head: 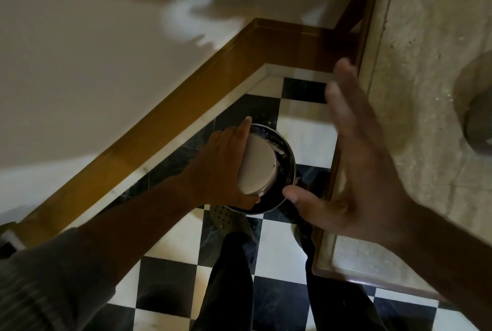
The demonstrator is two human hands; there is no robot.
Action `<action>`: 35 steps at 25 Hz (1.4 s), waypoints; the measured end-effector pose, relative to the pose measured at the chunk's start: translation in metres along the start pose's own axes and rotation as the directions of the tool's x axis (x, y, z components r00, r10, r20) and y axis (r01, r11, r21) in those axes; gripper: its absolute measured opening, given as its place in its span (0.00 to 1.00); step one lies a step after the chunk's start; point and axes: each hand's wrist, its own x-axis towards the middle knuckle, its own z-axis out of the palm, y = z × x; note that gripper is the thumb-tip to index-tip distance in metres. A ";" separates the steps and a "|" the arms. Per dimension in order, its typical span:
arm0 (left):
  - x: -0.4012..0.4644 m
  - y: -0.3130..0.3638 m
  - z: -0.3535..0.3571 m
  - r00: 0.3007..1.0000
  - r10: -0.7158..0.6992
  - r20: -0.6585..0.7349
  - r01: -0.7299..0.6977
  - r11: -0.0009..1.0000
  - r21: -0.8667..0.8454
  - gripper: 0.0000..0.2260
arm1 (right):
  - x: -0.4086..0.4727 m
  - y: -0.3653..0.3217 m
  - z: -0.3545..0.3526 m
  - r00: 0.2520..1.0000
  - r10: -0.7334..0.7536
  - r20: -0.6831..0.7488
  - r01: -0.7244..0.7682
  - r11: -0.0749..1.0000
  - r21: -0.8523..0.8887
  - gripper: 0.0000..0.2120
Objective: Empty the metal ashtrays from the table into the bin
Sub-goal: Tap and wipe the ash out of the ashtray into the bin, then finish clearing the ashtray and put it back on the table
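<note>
My left hand grips a round metal ashtray, tipped on its side with its pale flat base facing me. It hangs over the open mouth of a small round bin with a metal rim and a dark inside, standing on the checkered floor in the corner. My right hand is held flat and open just right of the bin, fingers spread, holding nothing; it looks blurred. What is inside the ashtray is hidden.
A stone-topped table with a dark wooden edge fills the right side; a second round metal ashtray sits at its far right edge. A wooden skirting board runs along the white wall. My legs and a shoe stand below the bin.
</note>
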 end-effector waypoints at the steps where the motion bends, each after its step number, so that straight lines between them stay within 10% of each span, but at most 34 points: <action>1: -0.001 -0.002 0.003 0.999 -0.006 -0.035 0.005 1.000 -0.009 0.66 | 0.004 -0.006 -0.004 0.993 -0.057 -0.103 0.053 0.998 -0.040 0.50; 4: 0.002 -0.001 0.010 0.985 0.005 -0.173 -0.009 1.000 -0.021 0.62 | -0.002 -0.004 0.015 0.987 -0.135 -0.092 0.118 0.979 -0.167 0.53; 7: 0.008 -0.007 0.017 0.973 0.039 -0.228 -0.029 0.999 0.045 0.57 | -0.027 0.027 0.071 0.843 -0.056 0.535 0.278 0.897 -0.343 0.62; 9: 0.003 -0.013 0.027 0.974 0.070 -0.215 -0.048 0.993 0.105 0.57 | -0.033 0.042 0.087 0.749 -0.014 0.662 0.303 0.896 -0.324 0.62; 16: 0.004 -0.008 0.021 0.959 0.029 -0.280 -0.019 0.999 0.039 0.60 | -0.001 0.022 0.038 0.987 -0.147 0.072 0.160 0.955 -0.249 0.64; 21: 0.005 -0.010 0.026 0.973 0.049 -0.223 -0.043 0.999 0.032 0.56 | -0.025 0.038 0.098 0.709 -0.005 0.705 0.337 0.881 -0.333 0.66; 28: 0.005 -0.017 0.038 0.960 0.081 -0.267 -0.083 0.997 0.004 0.53 | -0.031 0.058 0.110 0.860 -0.097 0.501 0.301 0.889 -0.346 0.43; 35: -0.003 -0.016 0.011 0.962 -0.272 0.036 0.240 0.770 -0.591 0.45 | -0.007 0.054 0.100 0.899 0.133 0.418 -0.139 0.990 -0.015 0.27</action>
